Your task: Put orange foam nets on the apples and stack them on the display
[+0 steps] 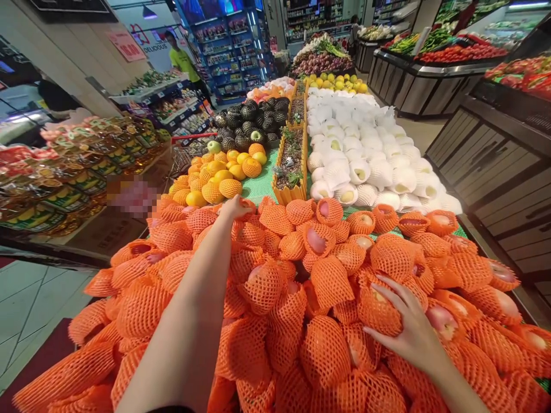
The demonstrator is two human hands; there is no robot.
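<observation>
A broad heap of apples in orange foam nets (325,350) fills the near part of the stand. At the far edge of the heap, my left hand (235,207) closes on a netted apple (247,207); its fingers are partly hidden. My right hand (408,324) curves its fingers and thumb around another netted apple (379,307), lower right in the heap. Pale skin shows through a gap in that apple's net. A bare pink apple face (442,322) peeks out of its net just right of this hand.
Behind the heap, a planter with a yellow fence (289,192) divides yellow fruit (219,172) and black-netted fruit (247,123) from white-wrapped fruit (370,149). Oil bottles (69,189) stand at left. A person in a yellow-green shirt (184,62) is farther back.
</observation>
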